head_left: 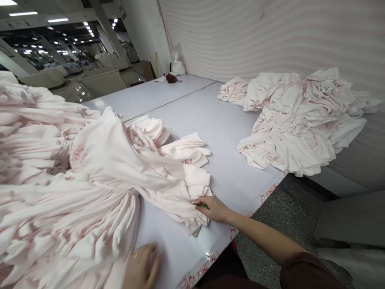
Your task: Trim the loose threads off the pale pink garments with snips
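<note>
Pale pink cloth pieces (168,172) lie bunched on the worktop (228,132) in front of me, their layered ends fanned out toward my right hand (215,208). I have its fingers closed around a small green-handled tool (203,206), whose thin metal tip points left over the nearest end of the cloth; whether I also pinch the fabric, I cannot tell. My left hand (140,268), blurred and cut off by the bottom of the view, is beside the large cloth heap (45,216), thumb and fingers parted, with nothing seen between them. That heap fills my left side and joins the cloth pieces. Well apart on the right, a second heap (300,120) spreads near the striped sheet (270,40). Red-printed tape (206,263) runs along the near edge, and at the far end a brown tuft (171,78) sits near a white bag (179,68).
</note>
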### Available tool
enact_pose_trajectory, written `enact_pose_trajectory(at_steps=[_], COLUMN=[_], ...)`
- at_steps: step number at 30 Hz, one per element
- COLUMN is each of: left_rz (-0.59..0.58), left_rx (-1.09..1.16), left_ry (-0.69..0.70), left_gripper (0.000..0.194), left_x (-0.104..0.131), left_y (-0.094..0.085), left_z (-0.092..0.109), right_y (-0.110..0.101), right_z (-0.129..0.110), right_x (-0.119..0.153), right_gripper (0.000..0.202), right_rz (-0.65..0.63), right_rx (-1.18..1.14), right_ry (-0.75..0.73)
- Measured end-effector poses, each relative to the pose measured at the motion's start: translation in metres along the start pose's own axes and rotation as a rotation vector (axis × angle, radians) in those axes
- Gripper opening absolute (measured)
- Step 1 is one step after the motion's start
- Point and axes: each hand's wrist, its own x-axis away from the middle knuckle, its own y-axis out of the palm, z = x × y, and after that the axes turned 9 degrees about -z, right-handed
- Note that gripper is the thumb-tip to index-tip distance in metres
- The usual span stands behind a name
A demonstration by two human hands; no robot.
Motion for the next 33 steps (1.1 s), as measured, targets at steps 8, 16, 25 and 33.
enact_pose_trajectory(at_steps=[8,16,25,33], left_rz=[0.129,0.134,0.313,0.431], left_rx=[0.228,0.001,0.166,0.074], left_ry=[0.047,0.289,0.335,0.589], left_gripper=[0.031,0.02,0.016,0.027], left_x=[-0.054,-0.053,-0.057,-0.051], left_y=[0.055,0.055,0.052,0.037], left_z=[0.086,0.088,0.082,0.057], right_y=[0.017,0.049,0.059,0.048], right_z=[-0.004,-0.015,-0.052,-0.068], right_x=[0.047,0.046,0.057,0.071], right_gripper=[0.025,0.022,0.02,0.019], right_rz=[0.18,0.23,0.44,0.219], right_rx=[-0.034,0.166,-0.119,0.045], right_ry=[0.011,0.116,0.017,0.071])
